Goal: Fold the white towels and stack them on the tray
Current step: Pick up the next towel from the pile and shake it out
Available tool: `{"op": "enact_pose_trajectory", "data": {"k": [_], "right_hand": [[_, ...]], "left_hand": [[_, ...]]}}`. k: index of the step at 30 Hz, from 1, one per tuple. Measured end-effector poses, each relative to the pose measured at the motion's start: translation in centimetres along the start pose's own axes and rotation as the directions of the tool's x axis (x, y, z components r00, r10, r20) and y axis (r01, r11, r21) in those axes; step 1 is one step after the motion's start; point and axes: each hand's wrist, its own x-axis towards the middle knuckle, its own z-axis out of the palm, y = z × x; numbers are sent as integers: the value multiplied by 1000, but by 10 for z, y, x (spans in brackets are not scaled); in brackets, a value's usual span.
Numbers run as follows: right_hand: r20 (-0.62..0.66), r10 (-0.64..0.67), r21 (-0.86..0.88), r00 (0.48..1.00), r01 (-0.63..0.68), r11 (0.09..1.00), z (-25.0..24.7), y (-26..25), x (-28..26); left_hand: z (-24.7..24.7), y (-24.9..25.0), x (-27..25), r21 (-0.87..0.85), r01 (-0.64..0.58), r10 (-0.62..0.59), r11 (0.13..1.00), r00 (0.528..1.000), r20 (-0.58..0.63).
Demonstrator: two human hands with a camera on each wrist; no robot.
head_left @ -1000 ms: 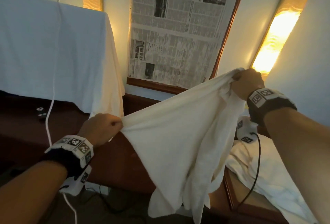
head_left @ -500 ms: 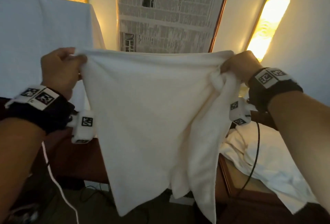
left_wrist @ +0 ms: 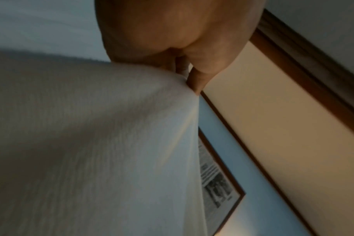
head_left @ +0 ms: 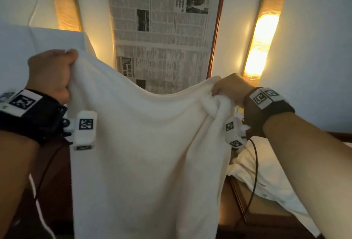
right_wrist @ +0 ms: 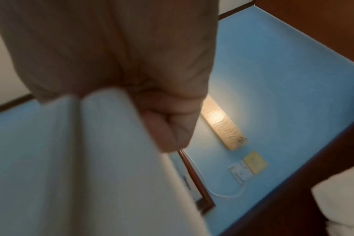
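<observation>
A white towel [head_left: 144, 155] hangs spread in the air in front of me, its top edge sagging between my two hands. My left hand [head_left: 51, 75] grips the upper left corner with curled fingers, higher than the right. My right hand [head_left: 228, 88] grips the bunched upper right corner. In the left wrist view the left hand [left_wrist: 184, 52] pinches the towel [left_wrist: 91, 143] at its edge. In the right wrist view the right hand [right_wrist: 152, 95] holds a fold of the towel [right_wrist: 91, 159]. More white towels [head_left: 266, 174] lie crumpled at the lower right. No tray is plainly visible.
A framed newspaper [head_left: 163, 29] hangs on the wall ahead, between two lit wall lamps [head_left: 262, 36]. A white-draped surface [head_left: 22, 48] stands at the left. Dark wooden furniture [head_left: 57, 181] lies below the towel, with a cable [head_left: 253, 185] trailing from my right wrist.
My left hand has risen from low left to above the right hand, lifting its corner. The towel now hangs flat and spread, and its top edge sags between the hands.
</observation>
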Motion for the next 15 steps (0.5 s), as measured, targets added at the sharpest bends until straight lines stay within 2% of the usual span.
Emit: {"op": "enact_pose_trajectory", "data": {"k": [4,6,8,11,12,15], "right_hand": [[172,11,-184,985,21,983,23,57,-4],[201,68,-192,977,-29,981,40,99,-9],[236,112,-160,965,-75,984,61,145,-16],[248,125,-195,961,-77,978,87,203,-37],[224,138,-196,965,-95,976,91,222,-42],[87,201,-211,976,-179,961,90,271,-59]], "left_hand": [[0,-27,-32,225,-25,46,974,995,-84],[-5,-55,-54,350,-41,72,936,994,-77],[-12,-92,-68,482,-10,36,876,998,-44],[-25,-152,-88,658,70,-46,750,998,-53],[-34,-172,-92,697,121,-106,707,992,-65],[-67,-236,-96,821,265,-278,506,951,-135]]}}
